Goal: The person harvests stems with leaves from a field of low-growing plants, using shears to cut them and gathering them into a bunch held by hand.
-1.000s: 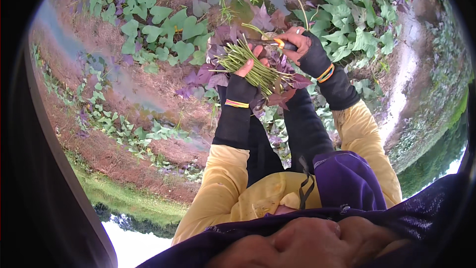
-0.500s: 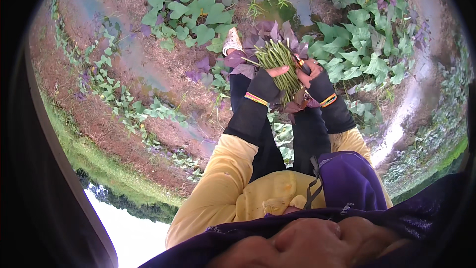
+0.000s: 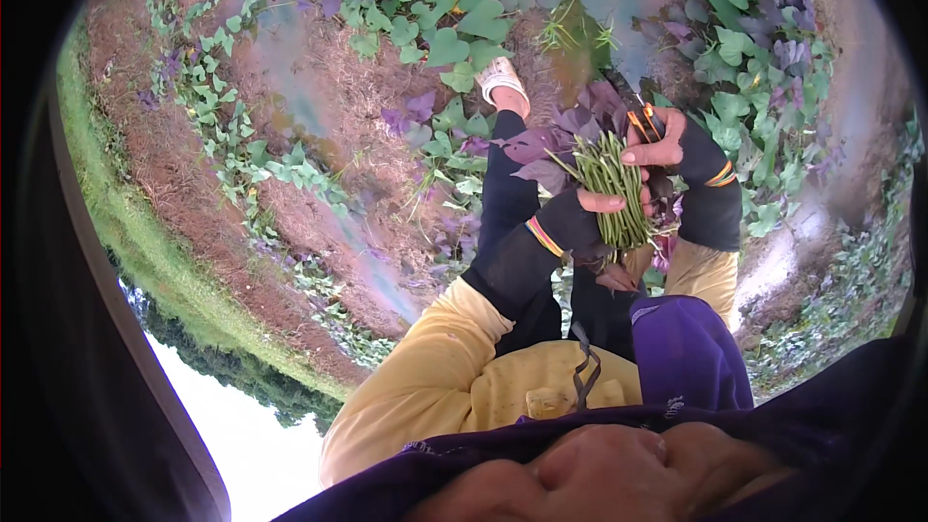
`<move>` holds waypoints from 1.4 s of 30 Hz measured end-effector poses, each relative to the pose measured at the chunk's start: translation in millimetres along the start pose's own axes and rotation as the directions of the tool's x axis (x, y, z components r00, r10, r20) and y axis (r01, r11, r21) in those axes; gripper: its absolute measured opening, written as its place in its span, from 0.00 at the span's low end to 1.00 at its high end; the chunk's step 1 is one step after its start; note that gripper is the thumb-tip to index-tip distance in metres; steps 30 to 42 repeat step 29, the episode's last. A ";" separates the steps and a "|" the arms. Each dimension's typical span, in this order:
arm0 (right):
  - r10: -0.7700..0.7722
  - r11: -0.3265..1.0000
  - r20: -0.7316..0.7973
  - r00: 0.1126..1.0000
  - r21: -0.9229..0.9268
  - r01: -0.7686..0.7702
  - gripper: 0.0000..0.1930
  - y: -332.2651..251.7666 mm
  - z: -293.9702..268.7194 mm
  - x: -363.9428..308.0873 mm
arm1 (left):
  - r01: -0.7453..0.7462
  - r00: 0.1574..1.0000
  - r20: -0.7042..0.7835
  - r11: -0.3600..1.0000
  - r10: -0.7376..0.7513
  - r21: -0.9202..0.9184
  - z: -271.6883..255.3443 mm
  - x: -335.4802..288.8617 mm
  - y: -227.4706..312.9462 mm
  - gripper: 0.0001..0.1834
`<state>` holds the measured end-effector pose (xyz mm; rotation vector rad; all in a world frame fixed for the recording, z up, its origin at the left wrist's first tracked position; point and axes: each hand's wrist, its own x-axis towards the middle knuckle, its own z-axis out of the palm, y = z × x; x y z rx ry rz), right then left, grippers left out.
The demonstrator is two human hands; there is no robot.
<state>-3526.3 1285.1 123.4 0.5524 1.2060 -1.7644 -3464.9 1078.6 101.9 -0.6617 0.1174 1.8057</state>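
Observation:
A thick bundle of green cut stems with purple leaves is held in front of my knees. My left hand, in a black fingerless covering, is closed around it, thumb across the stems. My right hand is on the bundle's right side, fingers curled around a bladed tool with an orange-and-black handle. Its narrow dark blade points up and away; whether it is a knife or shears I cannot tell. Some right fingers touch the stems. Purple leaves spread from the bundle's far side.
Leafy green vines grow ahead, with more vines on the right. Brown soil carries trailing plants on the left. My shoe stands on the ground near the vines. A grassy strip borders the far left.
Both hands and the bundle have moved right and nearer to me. My right hand has shifted up along the bundle's right side, and the tool's blade now shows plainly.

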 end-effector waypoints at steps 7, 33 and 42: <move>-0.055 0.998 0.303 0.951 0.022 0.051 0.13 -13.5 21.7 29.4 | -0.009 0.870 0.481 0.979 0.108 -0.205 21.7 -14.2 7.2 0.41; 0.071 0.979 -0.150 0.986 0.202 -0.040 0.16 -55.2 116.3 70.5 | -0.457 0.716 0.399 0.816 0.573 -0.354 22.8 -73.3 111.6 0.39; 0.071 0.979 -0.150 0.986 0.202 -0.040 0.16 -55.2 116.3 70.5 | -0.457 0.716 0.399 0.816 0.573 -0.354 22.8 -73.3 111.6 0.39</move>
